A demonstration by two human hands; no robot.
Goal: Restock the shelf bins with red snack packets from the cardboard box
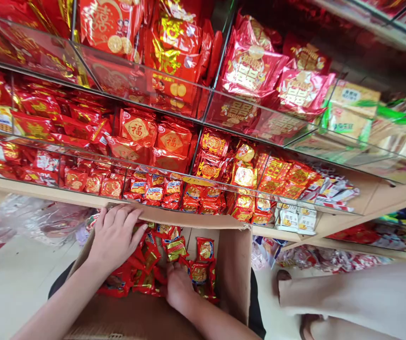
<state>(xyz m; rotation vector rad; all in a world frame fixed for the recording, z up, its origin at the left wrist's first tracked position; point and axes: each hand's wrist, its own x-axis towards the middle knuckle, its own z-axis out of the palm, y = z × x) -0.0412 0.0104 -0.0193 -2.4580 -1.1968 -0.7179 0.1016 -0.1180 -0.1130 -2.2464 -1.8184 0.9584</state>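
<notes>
With the left hand (116,236) spread on the edge of the box (236,274), hold it steady and move the right hand (181,285), whose grip I cannot tell, gently among the red packets (205,249) inside

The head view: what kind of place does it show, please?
Probably a snack shop: clear-fronted shelves hold many wrapped snacks grouped by kind, and an open cardboard box holds loose red packets.

1 cardbd box (235,267) w/ 10+ red pkts (205,249), 1 L hand (117,233), 1 R hand (179,285) & 2 trouser legs (348,293).
</notes>
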